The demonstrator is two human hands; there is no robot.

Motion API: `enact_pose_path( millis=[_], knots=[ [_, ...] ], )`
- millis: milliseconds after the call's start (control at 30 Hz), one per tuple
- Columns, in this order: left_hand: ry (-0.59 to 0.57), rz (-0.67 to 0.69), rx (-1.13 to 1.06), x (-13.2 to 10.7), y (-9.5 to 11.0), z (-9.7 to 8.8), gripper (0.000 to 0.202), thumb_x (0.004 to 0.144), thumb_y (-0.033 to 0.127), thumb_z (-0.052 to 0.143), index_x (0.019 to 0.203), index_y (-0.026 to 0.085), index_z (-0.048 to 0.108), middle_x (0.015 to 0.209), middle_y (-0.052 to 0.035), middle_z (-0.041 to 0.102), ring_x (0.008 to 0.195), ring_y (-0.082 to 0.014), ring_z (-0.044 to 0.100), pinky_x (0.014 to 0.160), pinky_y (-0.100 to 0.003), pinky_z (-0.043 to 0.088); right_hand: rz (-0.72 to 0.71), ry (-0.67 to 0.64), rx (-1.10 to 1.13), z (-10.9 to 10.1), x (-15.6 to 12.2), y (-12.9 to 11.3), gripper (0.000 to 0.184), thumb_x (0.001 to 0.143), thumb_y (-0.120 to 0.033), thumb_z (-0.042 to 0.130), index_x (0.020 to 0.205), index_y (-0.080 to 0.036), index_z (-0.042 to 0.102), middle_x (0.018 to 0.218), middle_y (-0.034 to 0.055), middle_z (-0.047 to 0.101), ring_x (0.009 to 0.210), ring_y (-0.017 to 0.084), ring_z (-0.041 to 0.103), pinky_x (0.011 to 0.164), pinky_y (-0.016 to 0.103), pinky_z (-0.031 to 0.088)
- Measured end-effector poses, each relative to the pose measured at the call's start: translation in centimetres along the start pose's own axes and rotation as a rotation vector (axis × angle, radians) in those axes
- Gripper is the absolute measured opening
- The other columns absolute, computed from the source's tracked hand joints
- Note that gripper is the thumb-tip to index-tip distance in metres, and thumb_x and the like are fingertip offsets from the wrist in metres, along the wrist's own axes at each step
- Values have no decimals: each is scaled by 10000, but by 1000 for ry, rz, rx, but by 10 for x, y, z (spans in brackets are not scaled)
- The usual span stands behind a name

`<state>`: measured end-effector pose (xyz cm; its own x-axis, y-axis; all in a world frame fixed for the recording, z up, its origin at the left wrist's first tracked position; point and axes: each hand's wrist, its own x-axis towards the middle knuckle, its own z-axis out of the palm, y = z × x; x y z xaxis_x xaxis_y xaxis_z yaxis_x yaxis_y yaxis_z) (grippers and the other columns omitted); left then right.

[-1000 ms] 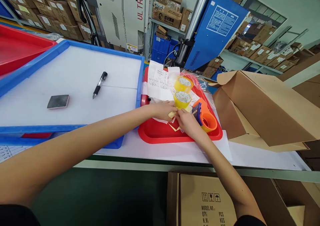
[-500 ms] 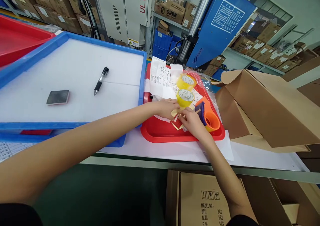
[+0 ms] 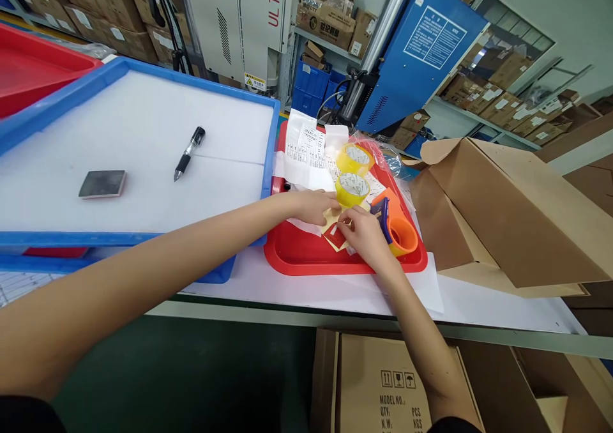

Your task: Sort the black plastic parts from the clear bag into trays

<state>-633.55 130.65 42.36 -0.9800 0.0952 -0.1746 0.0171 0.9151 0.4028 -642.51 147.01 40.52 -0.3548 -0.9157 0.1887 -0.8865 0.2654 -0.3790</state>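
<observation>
My left hand (image 3: 313, 207) reaches across to the red tray (image 3: 301, 254). Its fingers and thumb are at a cream sheet of paper (image 3: 330, 218), which they seem to grip; its fingertips are partly hidden. Close beside it, my right hand (image 3: 364, 232) has thumb and index finger pinched at a small red label (image 3: 334, 234) on cream backing. Two yellow tape rolls (image 3: 352, 189) lie just beyond my fingers. An orange tape dispenser (image 3: 401, 232) rests to the right of my right hand. Printed papers (image 3: 306, 155) cover the tray's far left part.
Left of the tray lies a blue-framed white board (image 3: 215, 193) bearing a black marker (image 3: 189, 154) and a grey rectangular block (image 3: 103, 184). An open cardboard box (image 3: 522, 209) stands at the right. More boxes (image 3: 383, 382) are below the table edge.
The view has shifted slightly. My right fingers have shifted a little at the label, and more of its red face shows. Both hands stay over the tray.
</observation>
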Motion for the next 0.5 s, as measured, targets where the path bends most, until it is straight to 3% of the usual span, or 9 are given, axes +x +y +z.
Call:
enact_pose_path(
  millis=[233, 500],
  knots=[
    [34, -22, 13, 1, 5, -3, 343, 824, 271, 491, 1137, 209, 614, 1193, -49, 577, 1103, -214, 515, 941, -291, 396, 39, 16, 23, 2, 2, 4, 97, 815, -134, 557, 788, -172, 642, 782, 27, 601, 704, 160, 554, 656, 264, 410],
    [113, -157, 37, 14, 13, 3, 285, 834, 396, 484, 987, 196, 616, 1114, -93, 549, 1086, -292, 476, 879, -388, 423, 27, -12, -100, 3, 7, 2, 128, 810, -86, 532, 749, -166, 612, 767, 39, 611, 692, 164, 548, 604, 256, 357]
  ],
)
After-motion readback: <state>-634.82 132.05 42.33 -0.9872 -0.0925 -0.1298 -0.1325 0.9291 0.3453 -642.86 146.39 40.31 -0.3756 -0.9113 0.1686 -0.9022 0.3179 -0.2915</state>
